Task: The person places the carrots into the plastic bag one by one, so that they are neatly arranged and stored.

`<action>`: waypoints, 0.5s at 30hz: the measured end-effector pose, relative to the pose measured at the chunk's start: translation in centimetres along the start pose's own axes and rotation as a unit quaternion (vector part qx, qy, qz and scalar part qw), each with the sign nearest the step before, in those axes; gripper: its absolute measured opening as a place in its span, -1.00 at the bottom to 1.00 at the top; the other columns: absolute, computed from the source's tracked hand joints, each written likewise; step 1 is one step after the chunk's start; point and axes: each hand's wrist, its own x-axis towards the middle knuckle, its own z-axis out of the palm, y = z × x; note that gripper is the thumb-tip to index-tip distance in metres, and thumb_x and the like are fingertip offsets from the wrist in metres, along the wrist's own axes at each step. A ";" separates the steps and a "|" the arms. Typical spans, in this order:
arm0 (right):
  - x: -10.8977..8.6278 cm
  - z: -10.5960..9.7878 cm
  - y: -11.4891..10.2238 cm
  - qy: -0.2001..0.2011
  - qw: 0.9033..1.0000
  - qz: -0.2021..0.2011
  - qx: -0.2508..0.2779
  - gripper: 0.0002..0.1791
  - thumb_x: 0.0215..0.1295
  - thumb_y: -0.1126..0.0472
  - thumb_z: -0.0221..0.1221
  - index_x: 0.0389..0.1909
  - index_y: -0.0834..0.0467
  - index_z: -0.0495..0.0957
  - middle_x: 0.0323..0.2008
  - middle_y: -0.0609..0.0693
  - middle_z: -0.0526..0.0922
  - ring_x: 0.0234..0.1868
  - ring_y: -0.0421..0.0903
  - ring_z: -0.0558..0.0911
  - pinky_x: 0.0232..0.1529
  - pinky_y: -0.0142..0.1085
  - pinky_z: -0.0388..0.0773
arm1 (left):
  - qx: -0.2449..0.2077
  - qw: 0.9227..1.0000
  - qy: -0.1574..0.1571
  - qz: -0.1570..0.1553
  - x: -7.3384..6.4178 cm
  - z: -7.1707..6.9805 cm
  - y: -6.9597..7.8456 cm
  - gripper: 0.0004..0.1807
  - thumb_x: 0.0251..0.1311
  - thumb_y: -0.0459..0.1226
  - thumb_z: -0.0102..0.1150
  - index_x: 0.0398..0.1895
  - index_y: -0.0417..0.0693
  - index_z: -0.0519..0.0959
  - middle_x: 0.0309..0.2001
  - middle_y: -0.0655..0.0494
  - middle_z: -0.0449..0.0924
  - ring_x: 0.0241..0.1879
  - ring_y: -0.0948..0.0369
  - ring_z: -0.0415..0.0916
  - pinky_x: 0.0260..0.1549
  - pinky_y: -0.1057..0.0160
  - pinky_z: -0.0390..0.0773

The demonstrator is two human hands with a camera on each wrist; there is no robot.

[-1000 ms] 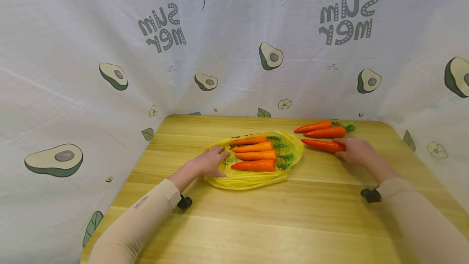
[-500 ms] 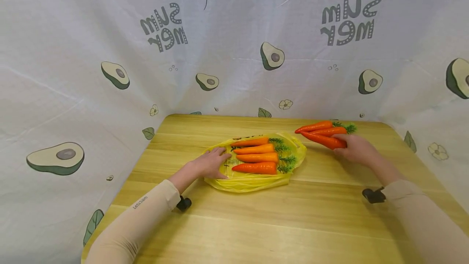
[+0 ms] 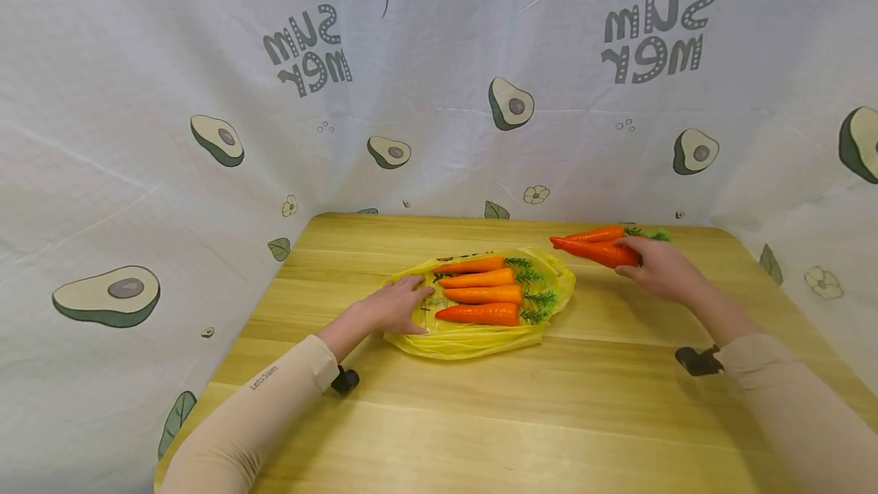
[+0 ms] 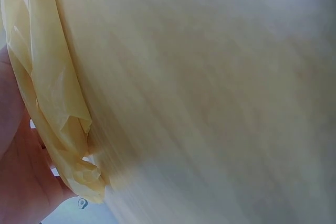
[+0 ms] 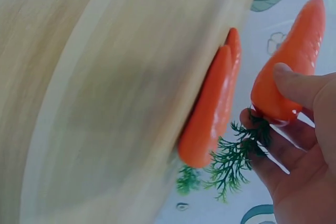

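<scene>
My right hand (image 3: 661, 269) grips an orange-red carrot (image 3: 591, 251) by its thick end, thumb on one side and fingers on the other. In the right wrist view the held carrot (image 5: 294, 59) is raised apart from two more carrots (image 5: 206, 114) lying side by side on the table, green tops pointing toward my fingers. My left hand (image 3: 392, 305) rests with spread fingers on the left end of a yellow plastic bag (image 3: 466, 346). Several carrots (image 3: 478, 315) lie in a row on that bag, tips toward my left hand. The left wrist view shows the bag's crumpled edge (image 4: 58, 103) beside my palm.
A wooden table (image 3: 480, 418) carries everything, its far edge close behind the two loose carrots. White cloth (image 3: 439, 44) printed with avocados hangs behind and along both sides. A black wrist camera (image 3: 698, 361) sits under the right wrist.
My right hand has lifted the carrot and carried it away from me, over the two loose ones, turning its tip slightly. The left hand stays on the bag.
</scene>
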 end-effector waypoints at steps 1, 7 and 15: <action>0.0 -0.1 -0.3 0.000 1.000 -0.001 0.000 -0.44 0.26 0.24 0.35 0.19 0.45 0.47 0.00 0.47 0.61 -0.14 0.28 0.60 -0.06 0.23 0.50 | 0.000 1.000 0.000 0.000 0.0 0.0 0.0 -0.04 0.21 0.21 0.28 0.59 0.10 0.15 0.60 -0.10 -0.02 0.58 -0.05 -0.05 0.47 -0.22 0.11; 0.3 -0.8 -1.7 0.004 1.000 -0.013 0.000 -0.46 0.29 0.25 0.33 0.22 0.40 0.47 -0.02 0.39 0.63 -0.18 0.20 0.59 -0.07 0.18 0.51 | 0.002 1.000 0.001 0.000 0.0 -0.1 0.1 -0.05 0.21 0.20 0.29 0.58 0.10 0.17 0.59 -0.10 0.01 0.58 -0.05 -0.03 0.46 -0.22 0.13; 0.8 -1.2 -3.6 0.011 0.999 -0.031 0.001 -0.49 0.28 0.27 0.34 0.21 0.37 0.50 -0.03 0.33 0.65 -0.15 0.19 0.61 -0.06 0.17 0.53 | 0.000 1.000 -0.004 -0.002 0.1 -0.1 0.0 -0.05 0.21 0.21 0.29 0.59 0.10 0.16 0.60 -0.10 -0.01 0.58 -0.05 -0.04 0.46 -0.22 0.11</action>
